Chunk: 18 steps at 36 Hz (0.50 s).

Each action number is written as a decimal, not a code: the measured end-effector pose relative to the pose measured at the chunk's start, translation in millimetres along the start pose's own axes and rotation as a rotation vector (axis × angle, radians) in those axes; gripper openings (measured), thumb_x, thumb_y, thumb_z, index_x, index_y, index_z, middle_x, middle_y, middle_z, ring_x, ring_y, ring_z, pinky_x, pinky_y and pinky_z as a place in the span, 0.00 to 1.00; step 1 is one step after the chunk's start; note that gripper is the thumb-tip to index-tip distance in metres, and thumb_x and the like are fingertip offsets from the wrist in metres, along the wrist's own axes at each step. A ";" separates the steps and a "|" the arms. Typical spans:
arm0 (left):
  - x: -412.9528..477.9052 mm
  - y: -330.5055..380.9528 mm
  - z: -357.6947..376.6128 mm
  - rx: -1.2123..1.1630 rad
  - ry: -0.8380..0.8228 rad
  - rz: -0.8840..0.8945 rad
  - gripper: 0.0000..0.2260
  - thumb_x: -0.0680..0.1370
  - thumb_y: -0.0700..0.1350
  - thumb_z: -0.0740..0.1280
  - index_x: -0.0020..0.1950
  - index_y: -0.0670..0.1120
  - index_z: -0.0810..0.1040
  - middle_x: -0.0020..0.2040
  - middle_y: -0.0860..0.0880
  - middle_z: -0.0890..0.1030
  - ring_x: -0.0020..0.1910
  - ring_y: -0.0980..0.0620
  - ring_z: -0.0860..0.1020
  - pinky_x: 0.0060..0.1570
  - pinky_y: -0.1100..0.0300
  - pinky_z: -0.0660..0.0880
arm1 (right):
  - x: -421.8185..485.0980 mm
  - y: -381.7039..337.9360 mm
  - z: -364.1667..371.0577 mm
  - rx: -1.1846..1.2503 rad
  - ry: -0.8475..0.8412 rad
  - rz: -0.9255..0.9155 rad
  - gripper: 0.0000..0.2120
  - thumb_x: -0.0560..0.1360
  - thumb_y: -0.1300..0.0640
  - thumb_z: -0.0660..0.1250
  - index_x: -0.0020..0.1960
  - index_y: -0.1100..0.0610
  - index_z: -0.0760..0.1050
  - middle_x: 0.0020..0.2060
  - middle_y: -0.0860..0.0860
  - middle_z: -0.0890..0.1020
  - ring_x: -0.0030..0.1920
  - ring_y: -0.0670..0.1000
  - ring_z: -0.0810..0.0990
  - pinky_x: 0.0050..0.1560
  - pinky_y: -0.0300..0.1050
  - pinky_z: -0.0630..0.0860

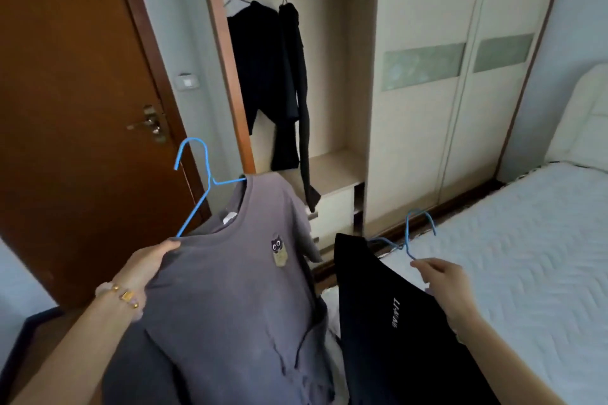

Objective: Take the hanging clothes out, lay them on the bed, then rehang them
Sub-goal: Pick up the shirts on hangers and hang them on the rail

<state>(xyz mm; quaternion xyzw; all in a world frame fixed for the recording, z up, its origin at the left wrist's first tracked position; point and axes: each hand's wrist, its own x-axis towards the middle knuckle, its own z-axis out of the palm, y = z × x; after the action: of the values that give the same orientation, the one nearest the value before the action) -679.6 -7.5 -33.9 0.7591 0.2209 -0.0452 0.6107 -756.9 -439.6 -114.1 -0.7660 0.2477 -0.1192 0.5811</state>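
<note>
The bed (526, 256) lies to the right, below the wardrobe (411, 76), where two dark clothes (263, 69) hang on the rail. A grey shirt (237, 289) hangs on a blue hanger (197, 181). The left hand (148, 263) grips its shoulder, thumb on top of the cloth. A black garment (394, 322) hangs over the bed's edge from a second hanger (408, 237). The right hand (444, 276) pinches that wire with curled fingers, and the cloth falls below the fingers.
</note>
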 end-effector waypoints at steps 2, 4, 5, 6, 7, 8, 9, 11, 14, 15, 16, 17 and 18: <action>13.0 4.9 -14.5 -0.047 -0.097 -0.010 0.12 0.76 0.51 0.66 0.56 0.46 0.79 0.52 0.42 0.81 0.52 0.41 0.78 0.56 0.49 0.73 | 13.2 -13.9 34.3 0.049 -0.028 0.008 0.08 0.75 0.59 0.67 0.42 0.62 0.82 0.29 0.53 0.73 0.30 0.52 0.70 0.36 0.46 0.68; 29.4 10.2 -25.8 -0.036 -0.184 0.061 0.08 0.77 0.47 0.64 0.49 0.45 0.80 0.47 0.42 0.81 0.47 0.44 0.79 0.49 0.52 0.72 | 26.2 -30.4 70.1 0.123 -0.044 0.035 0.07 0.74 0.61 0.67 0.42 0.64 0.81 0.28 0.53 0.71 0.28 0.51 0.68 0.33 0.43 0.67; 39.0 12.9 -31.3 -0.005 -0.216 0.105 0.07 0.78 0.45 0.64 0.45 0.44 0.80 0.45 0.42 0.81 0.44 0.45 0.79 0.45 0.54 0.72 | 32.5 -39.8 87.1 0.168 -0.062 0.065 0.06 0.74 0.62 0.67 0.42 0.63 0.81 0.27 0.53 0.70 0.27 0.50 0.66 0.31 0.42 0.66; 49.0 15.0 -36.1 0.035 -0.238 0.142 0.08 0.78 0.44 0.64 0.43 0.43 0.80 0.43 0.42 0.81 0.42 0.46 0.78 0.43 0.55 0.71 | 38.9 -49.2 102.7 0.207 -0.083 0.101 0.06 0.74 0.62 0.67 0.41 0.63 0.80 0.27 0.53 0.69 0.25 0.49 0.65 0.29 0.40 0.66; 59.7 16.6 -40.8 0.068 -0.250 0.170 0.08 0.78 0.43 0.63 0.41 0.42 0.79 0.41 0.43 0.81 0.41 0.47 0.78 0.41 0.55 0.70 | 45.8 -57.8 117.6 0.243 -0.102 0.133 0.06 0.74 0.63 0.67 0.39 0.63 0.79 0.26 0.53 0.67 0.24 0.49 0.64 0.25 0.38 0.64; 71.2 17.8 -44.6 0.094 -0.255 0.195 0.08 0.78 0.42 0.63 0.41 0.41 0.77 0.41 0.42 0.80 0.40 0.47 0.77 0.40 0.56 0.69 | 52.9 -65.7 131.7 0.281 -0.115 0.157 0.07 0.74 0.63 0.67 0.37 0.62 0.78 0.25 0.53 0.66 0.22 0.48 0.62 0.23 0.37 0.62; 82.6 20.1 -47.8 0.113 -0.260 0.215 0.08 0.78 0.41 0.63 0.41 0.40 0.76 0.40 0.41 0.78 0.40 0.47 0.76 0.40 0.56 0.68 | 60.4 -73.5 144.5 0.323 -0.124 0.174 0.08 0.75 0.63 0.67 0.36 0.62 0.77 0.25 0.52 0.65 0.20 0.48 0.62 0.21 0.36 0.61; 107.1 27.2 -54.4 0.132 -0.287 0.244 0.05 0.78 0.40 0.63 0.42 0.40 0.74 0.40 0.40 0.74 0.40 0.48 0.73 0.40 0.56 0.65 | 75.1 -90.4 168.7 0.394 -0.131 0.203 0.09 0.75 0.64 0.67 0.36 0.62 0.76 0.25 0.52 0.65 0.17 0.45 0.62 0.19 0.33 0.63; 144.3 38.5 -59.5 0.106 -0.328 0.243 0.08 0.77 0.40 0.64 0.37 0.44 0.73 0.33 0.45 0.74 0.33 0.53 0.75 0.35 0.59 0.65 | 94.6 -112.9 196.6 0.460 -0.181 0.250 0.05 0.75 0.61 0.66 0.43 0.61 0.79 0.28 0.51 0.68 0.20 0.45 0.64 0.22 0.32 0.68; 154.9 42.2 -59.6 0.099 -0.347 0.243 0.09 0.77 0.41 0.64 0.36 0.45 0.73 0.31 0.48 0.74 0.30 0.55 0.75 0.34 0.60 0.66 | 101.8 -117.9 203.8 0.485 -0.188 0.241 0.05 0.76 0.61 0.65 0.45 0.62 0.79 0.29 0.51 0.68 0.21 0.45 0.64 0.22 0.32 0.68; 166.0 45.7 -57.5 0.081 -0.373 0.241 0.11 0.77 0.41 0.64 0.34 0.46 0.73 0.30 0.49 0.74 0.28 0.57 0.74 0.33 0.60 0.66 | 109.2 -122.1 210.1 0.517 -0.197 0.223 0.05 0.76 0.61 0.64 0.46 0.62 0.78 0.29 0.51 0.69 0.22 0.45 0.64 0.22 0.32 0.67; 176.6 49.7 -54.9 0.054 -0.403 0.237 0.12 0.77 0.40 0.64 0.33 0.47 0.73 0.29 0.50 0.73 0.27 0.57 0.73 0.33 0.60 0.65 | 116.4 -126.3 216.9 0.556 -0.210 0.207 0.06 0.76 0.61 0.63 0.47 0.63 0.78 0.29 0.50 0.70 0.21 0.45 0.65 0.22 0.32 0.66; 187.8 53.7 -51.3 0.018 -0.425 0.223 0.13 0.77 0.40 0.63 0.32 0.47 0.72 0.29 0.50 0.72 0.27 0.57 0.73 0.32 0.60 0.66 | 123.8 -131.5 222.8 0.599 -0.229 0.201 0.08 0.77 0.61 0.62 0.47 0.64 0.78 0.27 0.49 0.71 0.20 0.44 0.66 0.21 0.32 0.66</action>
<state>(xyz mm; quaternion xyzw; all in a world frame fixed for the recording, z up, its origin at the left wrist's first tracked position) -500.3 85.2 -35.9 0.7576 0.0016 -0.1383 0.6379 -515.3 -291.9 -68.3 -0.5416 0.2090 -0.0421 0.8131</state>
